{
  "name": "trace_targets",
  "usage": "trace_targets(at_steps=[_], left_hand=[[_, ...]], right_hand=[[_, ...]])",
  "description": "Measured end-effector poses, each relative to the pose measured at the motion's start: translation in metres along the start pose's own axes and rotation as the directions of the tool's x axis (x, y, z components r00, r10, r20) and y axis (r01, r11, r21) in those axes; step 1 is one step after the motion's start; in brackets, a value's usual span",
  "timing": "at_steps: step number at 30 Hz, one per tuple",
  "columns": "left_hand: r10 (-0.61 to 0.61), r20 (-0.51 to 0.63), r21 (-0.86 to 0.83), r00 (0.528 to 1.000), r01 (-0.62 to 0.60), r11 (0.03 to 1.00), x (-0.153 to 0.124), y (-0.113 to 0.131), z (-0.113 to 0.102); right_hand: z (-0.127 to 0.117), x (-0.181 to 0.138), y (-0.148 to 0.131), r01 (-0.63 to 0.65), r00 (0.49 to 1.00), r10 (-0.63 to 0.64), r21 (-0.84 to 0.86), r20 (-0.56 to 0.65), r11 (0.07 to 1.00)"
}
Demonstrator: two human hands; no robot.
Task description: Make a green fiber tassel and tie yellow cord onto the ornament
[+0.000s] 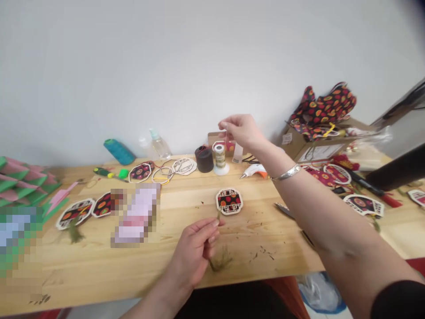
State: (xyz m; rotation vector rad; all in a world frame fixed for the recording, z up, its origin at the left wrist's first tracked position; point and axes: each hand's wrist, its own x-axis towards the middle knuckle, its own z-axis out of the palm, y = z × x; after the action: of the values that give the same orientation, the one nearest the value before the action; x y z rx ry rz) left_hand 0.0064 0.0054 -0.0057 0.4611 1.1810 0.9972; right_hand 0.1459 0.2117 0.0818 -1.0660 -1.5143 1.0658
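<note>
My left hand is low over the front of the table, its thumb and fingers closed on an olive-green tassel. Loose strands of the tassel hang out below the fingers. Raised above the back of the table, my right hand pinches a thin thread; I cannot make out where its lower end goes. Just beyond my left fingertips lies an octagonal wooden ornament with dark patterned fabric in its middle. A spool of gold-coloured thread and a black thread cone stand behind it.
An orange and white glue gun and scissors lie to the right. A cardboard box with patterned fabric stands at the back right. Teal thread, a clear bottle and finished-looking ornaments are on the left.
</note>
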Motion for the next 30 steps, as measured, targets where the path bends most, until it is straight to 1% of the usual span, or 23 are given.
trace_targets(at_steps=[2,4,12,19,25,27,28,29,30], left_hand=[[0.003,-0.001,-0.009,1.0,-0.003,1.0,0.001,0.001,0.0],[0.012,0.004,-0.022,1.0,-0.012,1.0,0.001,0.001,0.0],[0.01,0.033,-0.089,0.999,-0.007,0.996,0.001,0.0,-0.002],[0.025,0.04,-0.09,0.999,-0.022,0.996,-0.006,0.004,-0.002],[0.016,0.044,-0.149,0.999,-0.009,0.989,-0.008,0.007,-0.001],[0.019,0.054,-0.16,0.998,-0.01,0.987,-0.008,0.007,-0.002],[0.022,0.059,-0.164,0.998,-0.012,0.986,-0.009,0.007,-0.003],[0.025,0.063,-0.167,0.998,-0.014,0.986,-0.009,0.007,-0.004],[0.028,0.064,-0.17,0.998,-0.016,0.985,-0.009,0.007,-0.005]], right_hand=[[-0.003,0.004,-0.005,0.0,0.999,0.002,0.056,-0.037,0.998],[-0.006,0.006,-0.012,0.011,0.999,-0.007,0.075,-0.051,0.997],[-0.015,0.007,-0.037,0.06,0.997,-0.057,0.046,-0.055,0.997],[-0.019,0.007,-0.057,0.143,0.99,-0.143,0.002,-0.009,0.99],[-0.017,0.003,-0.084,0.267,0.964,-0.265,-0.082,0.033,0.96],[-0.017,-0.003,-0.095,0.327,0.945,-0.321,-0.129,0.065,0.936],[-0.019,-0.008,-0.099,0.361,0.932,-0.348,-0.16,0.105,0.919],[-0.022,-0.012,-0.102,0.394,0.915,-0.363,-0.199,0.175,0.897],[-0.025,-0.015,-0.103,0.422,0.893,-0.354,-0.248,0.277,0.872]])
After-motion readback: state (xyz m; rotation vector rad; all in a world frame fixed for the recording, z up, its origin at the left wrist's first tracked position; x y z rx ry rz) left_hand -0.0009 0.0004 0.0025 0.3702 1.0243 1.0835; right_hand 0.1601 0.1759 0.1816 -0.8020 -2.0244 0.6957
